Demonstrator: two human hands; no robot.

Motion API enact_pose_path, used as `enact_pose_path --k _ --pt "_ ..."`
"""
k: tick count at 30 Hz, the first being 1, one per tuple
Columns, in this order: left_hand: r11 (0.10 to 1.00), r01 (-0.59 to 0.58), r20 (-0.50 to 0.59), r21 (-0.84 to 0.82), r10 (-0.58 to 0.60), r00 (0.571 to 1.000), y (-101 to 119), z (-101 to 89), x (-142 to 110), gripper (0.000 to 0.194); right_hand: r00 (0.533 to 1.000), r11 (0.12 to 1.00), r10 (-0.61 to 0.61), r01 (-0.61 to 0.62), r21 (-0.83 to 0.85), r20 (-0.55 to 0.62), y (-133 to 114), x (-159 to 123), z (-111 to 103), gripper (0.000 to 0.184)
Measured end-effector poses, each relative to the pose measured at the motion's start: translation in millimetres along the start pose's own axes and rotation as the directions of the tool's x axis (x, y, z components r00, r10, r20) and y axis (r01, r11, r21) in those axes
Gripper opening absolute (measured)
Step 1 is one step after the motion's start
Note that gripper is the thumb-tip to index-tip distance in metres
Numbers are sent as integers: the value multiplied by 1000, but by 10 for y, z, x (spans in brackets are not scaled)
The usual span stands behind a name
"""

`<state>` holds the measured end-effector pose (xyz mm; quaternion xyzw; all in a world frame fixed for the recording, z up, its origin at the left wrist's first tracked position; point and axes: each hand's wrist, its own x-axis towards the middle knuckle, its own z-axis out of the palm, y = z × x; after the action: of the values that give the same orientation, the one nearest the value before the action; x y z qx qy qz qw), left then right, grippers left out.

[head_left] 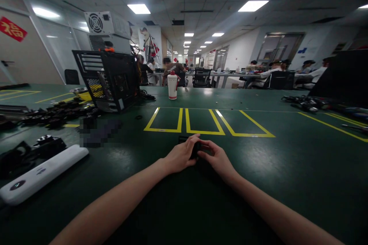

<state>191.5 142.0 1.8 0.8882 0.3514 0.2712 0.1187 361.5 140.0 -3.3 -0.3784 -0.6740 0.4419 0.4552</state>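
Both hands meet over the green table at the middle of the view, around a small black part [195,150]. My left hand [182,155] is closed on this part, thumb below and fingers over the top. From the other side, my right hand [215,157] pinches it between thumb and fingers. Most of the part is hidden by the fingers, so its kind cannot be made out. A dark edge [183,138] shows just beyond my left fingers; I cannot tell whether it belongs to the same part.
Yellow tape frames [205,133] mark the table ahead. A white bottle [172,86] stands behind them. To the left are an open black computer case [115,80], a heap of black parts [51,115] and a long white device [46,174]. Cables [304,103] lie at right. People sit farther back.
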Motion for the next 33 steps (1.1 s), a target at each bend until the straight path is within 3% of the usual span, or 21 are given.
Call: enact_pose_path --k 12,19,26,33 --pt "987 75 -39 139 -70 997 -36 29 46 73 998 995 48 -43 94 -46 35 100 80 27" --pt "952 91 -79 291 -71 994 -38 17 94 62 995 992 93 -89 93 -39 92 136 54 32" --pt "975 55 -78 214 -40 996 -73 33 102 61 1000 995 -22 24 96 -22 110 90 53 32" --pt "977 50 -96 209 -30 995 -90 54 111 59 999 990 23 -17 137 -44 62 87 83 22"
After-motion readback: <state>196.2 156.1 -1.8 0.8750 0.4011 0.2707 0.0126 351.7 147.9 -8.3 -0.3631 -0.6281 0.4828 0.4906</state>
